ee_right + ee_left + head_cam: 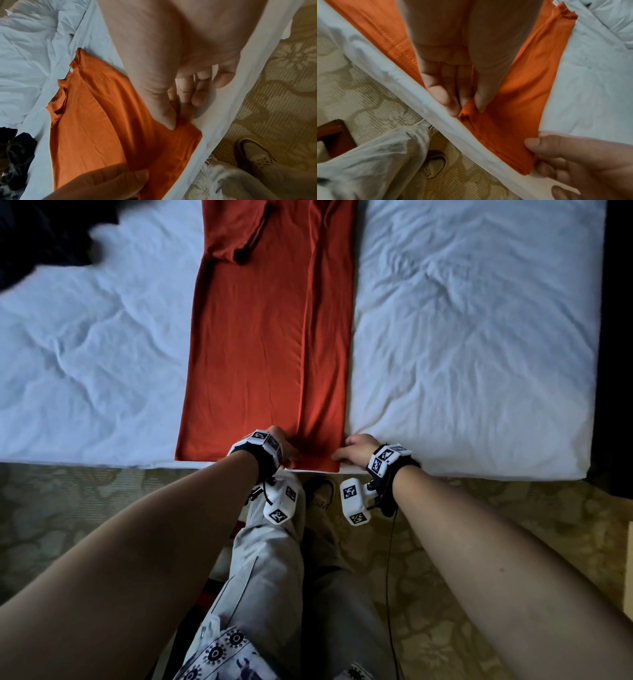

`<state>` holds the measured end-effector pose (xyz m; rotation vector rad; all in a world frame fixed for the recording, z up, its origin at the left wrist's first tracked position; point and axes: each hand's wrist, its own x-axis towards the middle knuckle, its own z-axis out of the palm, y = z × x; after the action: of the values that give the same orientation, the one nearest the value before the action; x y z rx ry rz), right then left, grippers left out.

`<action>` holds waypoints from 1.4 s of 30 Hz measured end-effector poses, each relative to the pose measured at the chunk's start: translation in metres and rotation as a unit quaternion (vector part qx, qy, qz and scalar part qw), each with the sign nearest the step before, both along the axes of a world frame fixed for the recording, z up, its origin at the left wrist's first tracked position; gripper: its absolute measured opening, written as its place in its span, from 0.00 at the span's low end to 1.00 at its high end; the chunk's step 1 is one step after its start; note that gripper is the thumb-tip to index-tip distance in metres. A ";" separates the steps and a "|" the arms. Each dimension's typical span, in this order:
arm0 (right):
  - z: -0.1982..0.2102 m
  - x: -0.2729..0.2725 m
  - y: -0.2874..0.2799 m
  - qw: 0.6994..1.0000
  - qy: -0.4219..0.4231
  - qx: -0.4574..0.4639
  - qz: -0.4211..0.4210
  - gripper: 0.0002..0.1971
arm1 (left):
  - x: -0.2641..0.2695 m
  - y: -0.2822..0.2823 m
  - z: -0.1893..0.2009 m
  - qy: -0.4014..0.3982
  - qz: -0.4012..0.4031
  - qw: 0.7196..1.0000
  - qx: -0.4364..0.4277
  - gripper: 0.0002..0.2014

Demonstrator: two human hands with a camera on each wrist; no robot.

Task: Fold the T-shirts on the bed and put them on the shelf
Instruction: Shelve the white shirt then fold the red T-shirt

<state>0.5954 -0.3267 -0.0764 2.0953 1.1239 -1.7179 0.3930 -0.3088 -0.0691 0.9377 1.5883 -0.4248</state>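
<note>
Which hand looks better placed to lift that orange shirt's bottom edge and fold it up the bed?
Probably both, right leading: the right hand pinches the orange shirt at its outer corner; the left hand pinches the hem mid-width.

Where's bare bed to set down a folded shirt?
Widest patch: white sheet right of the orange T-shirt, out to the bed's right edge. Second patch left of the shirt, below the dark clothes in the far-left corner. Crowded: near edge, where left hand and right hand pinch the hem.
</note>
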 end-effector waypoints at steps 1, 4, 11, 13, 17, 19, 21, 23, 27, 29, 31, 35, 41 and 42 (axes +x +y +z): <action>0.001 0.000 0.000 1.000 -0.004 0.000 0.011 0.13 | -0.002 -0.001 -0.004 0.005 -0.005 1.000 0.002 0.08; 0.002 0.002 -0.001 0.997 -0.036 -0.005 0.061 0.09 | -0.006 -0.005 -0.006 0.018 -0.022 1.000 0.006 0.09; -0.004 -0.002 -0.002 0.989 -0.098 -0.004 0.107 0.13 | -0.004 -0.006 0.006 0.035 -0.031 0.999 -0.016 0.11; -0.003 -0.001 0.000 0.988 -0.104 -0.009 0.117 0.13 | -0.003 -0.005 0.008 0.032 -0.049 0.998 -0.019 0.05; 0.010 0.001 0.013 0.988 -0.123 0.004 0.098 0.12 | -0.007 0.004 0.002 0.053 -0.039 0.998 -0.008 0.20; 0.016 -0.001 0.024 0.993 -0.099 0.026 0.054 0.12 | -0.008 0.016 0.003 0.030 -0.022 0.999 0.022 0.19; 0.019 -0.005 0.036 0.997 -0.063 0.050 -0.009 0.13 | -0.005 0.033 0.014 -0.011 0.023 0.999 0.043 0.13; 0.021 -0.009 0.051 0.994 -0.045 0.078 -0.059 0.13 | -0.003 0.051 0.025 -0.030 0.069 0.995 0.063 0.09; 0.030 -0.021 0.090 0.984 -0.028 0.127 -0.124 0.10 | -0.007 0.090 0.035 -0.062 0.153 0.982 0.088 0.06; 0.038 -0.032 0.114 0.977 -0.013 0.153 -0.148 0.09 | -0.013 0.116 0.041 -0.072 0.201 0.973 0.090 0.06; 0.044 -0.042 0.139 0.971 -0.002 0.177 -0.163 0.08 | -0.022 0.144 0.043 -0.080 0.234 0.964 0.095 0.04; 0.051 -0.061 0.193 0.961 0.006 0.207 -0.182 0.05 | -0.040 0.203 0.048 -0.091 0.269 0.950 0.129 0.08; 0.048 -0.093 0.272 0.952 0.001 0.258 -0.166 0.05 | -0.068 0.285 0.054 -0.087 0.283 0.936 0.191 0.11; 0.047 -0.098 0.284 0.949 0.000 0.266 -0.167 0.05 | -0.074 0.297 0.052 -0.079 0.285 0.934 0.201 0.11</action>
<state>0.4969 -0.0432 -0.0295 2.7427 1.4271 -1.6813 0.3193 -0.0114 -0.0169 0.7341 1.7385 0.3867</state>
